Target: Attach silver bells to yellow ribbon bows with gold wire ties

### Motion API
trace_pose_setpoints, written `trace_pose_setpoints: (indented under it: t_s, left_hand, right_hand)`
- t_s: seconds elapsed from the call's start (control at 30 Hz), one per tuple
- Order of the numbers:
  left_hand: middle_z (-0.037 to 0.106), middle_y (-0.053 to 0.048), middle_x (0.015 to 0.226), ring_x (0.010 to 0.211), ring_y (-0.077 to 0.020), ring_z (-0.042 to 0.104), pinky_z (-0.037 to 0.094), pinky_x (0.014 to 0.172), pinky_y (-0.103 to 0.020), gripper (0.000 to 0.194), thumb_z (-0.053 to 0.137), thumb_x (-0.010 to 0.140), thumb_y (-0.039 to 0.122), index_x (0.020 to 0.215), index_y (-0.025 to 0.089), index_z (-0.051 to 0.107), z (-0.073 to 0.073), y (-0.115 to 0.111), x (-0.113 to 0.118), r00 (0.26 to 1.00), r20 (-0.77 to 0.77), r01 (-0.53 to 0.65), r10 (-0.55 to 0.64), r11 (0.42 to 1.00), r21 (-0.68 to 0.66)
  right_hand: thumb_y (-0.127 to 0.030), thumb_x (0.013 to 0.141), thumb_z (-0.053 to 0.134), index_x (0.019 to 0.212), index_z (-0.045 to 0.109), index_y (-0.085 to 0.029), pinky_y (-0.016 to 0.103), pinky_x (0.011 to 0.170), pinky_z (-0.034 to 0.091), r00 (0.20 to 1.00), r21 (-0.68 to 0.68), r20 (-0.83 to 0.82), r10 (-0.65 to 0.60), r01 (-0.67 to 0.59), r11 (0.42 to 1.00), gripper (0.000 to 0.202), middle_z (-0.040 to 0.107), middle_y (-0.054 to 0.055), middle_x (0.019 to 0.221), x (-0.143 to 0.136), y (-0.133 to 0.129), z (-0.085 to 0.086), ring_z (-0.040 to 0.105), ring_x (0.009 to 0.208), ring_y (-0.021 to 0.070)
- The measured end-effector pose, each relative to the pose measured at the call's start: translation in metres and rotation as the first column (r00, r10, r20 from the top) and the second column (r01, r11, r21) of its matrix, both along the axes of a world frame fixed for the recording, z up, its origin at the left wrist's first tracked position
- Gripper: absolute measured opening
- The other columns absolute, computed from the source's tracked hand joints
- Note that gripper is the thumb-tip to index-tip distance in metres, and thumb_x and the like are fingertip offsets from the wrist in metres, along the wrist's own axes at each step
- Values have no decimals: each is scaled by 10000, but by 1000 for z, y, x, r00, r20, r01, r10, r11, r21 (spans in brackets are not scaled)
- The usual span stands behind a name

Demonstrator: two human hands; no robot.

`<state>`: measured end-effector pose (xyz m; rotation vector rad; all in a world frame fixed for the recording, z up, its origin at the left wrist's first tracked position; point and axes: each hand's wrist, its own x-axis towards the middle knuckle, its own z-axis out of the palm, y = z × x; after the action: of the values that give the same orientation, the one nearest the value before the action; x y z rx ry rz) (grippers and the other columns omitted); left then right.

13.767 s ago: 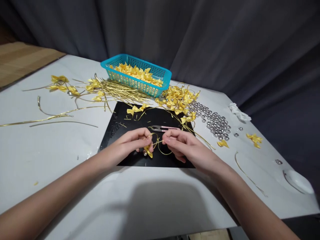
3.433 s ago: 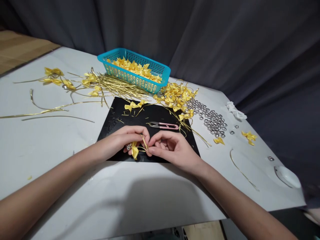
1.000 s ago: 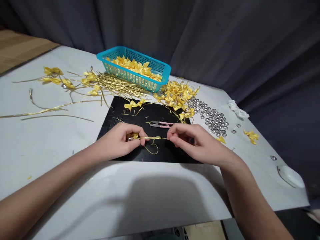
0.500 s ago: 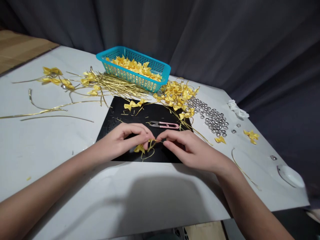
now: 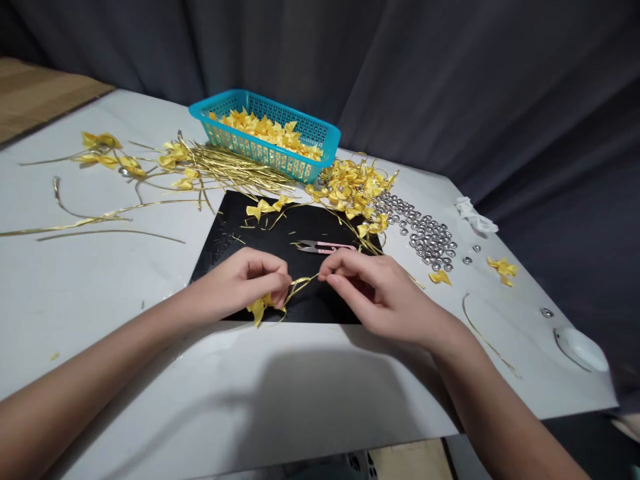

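Note:
Over the black mat (image 5: 320,310), my left hand (image 5: 250,280) is closed on a gold cord (image 5: 301,283), with a yellow ribbon bow (image 5: 259,310) hanging beneath its fingers. My right hand (image 5: 373,287) pinches the other end of the cord, which is stretched between the two hands. Pink-handled snips (image 5: 325,247) lie on the mat just beyond my fingers, partly covered by my right hand. Another bow piece (image 5: 267,207) rests at the mat's far edge.
Behind the mat stands a blue basket (image 5: 270,157) of yellow bows. Gold cords (image 5: 235,169) lie left, a bow pile (image 5: 353,183) and silver rings (image 5: 433,241) right. A white mouse-like object (image 5: 583,350) sits far right on the white table (image 5: 525,333).
My hands have moved apart, the left one leftward with the bow. The cord between them now shows longer and straighter. My right hand covers more of the snips.

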<state>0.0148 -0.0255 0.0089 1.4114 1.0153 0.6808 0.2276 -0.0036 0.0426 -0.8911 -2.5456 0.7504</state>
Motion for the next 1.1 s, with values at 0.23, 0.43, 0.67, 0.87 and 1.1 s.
trace_pose_setpoints:
  t_s: [0.23,0.43,0.67,0.87,1.1]
  left_hand:
    - [523,67,506,487,-69,448,324,478,-175,229,544,841,386,773,168,560,2,-3,3,999,39,-4,4,1000,-16]
    - [502,69,515,485,-54,416,314,474,-159,209,560,843,341,741,160,577,1,-5,2,1000,12,-16,16,999,52]
    - [474,70,515,473,-51,388,302,447,-147,194,561,834,330,745,160,586,1,-3,3,999,10,-35,34,998,59]
    - [473,62,521,482,-56,412,319,447,-147,184,570,821,315,727,158,586,3,-5,3,1000,-3,-29,29,998,58]
    - [475,56,517,470,-64,439,334,437,-158,171,559,813,296,713,160,583,4,-4,3,999,-25,-22,25,995,94]
  right_hand:
    - [-174,908,450,899,573,-141,174,503,299,998,46,-47,-38,40,998,128,543,-34,639,-5,-4,-7,402,482,41]
    - [-189,917,452,933,577,-140,165,479,279,998,-12,-43,-36,36,999,135,510,-57,599,-8,-6,-10,389,474,34]
    - [-169,902,483,924,590,-133,155,474,293,994,-26,-105,-32,29,999,115,488,-68,583,-10,-9,-11,353,452,27]
    - [-154,894,506,896,615,-139,166,546,352,991,29,-131,-10,14,999,110,572,-32,660,-10,-8,-12,416,513,43]
    - [-144,903,494,889,620,-150,174,598,390,989,19,-148,18,-15,1000,127,634,-1,755,-12,-8,-10,514,618,69]
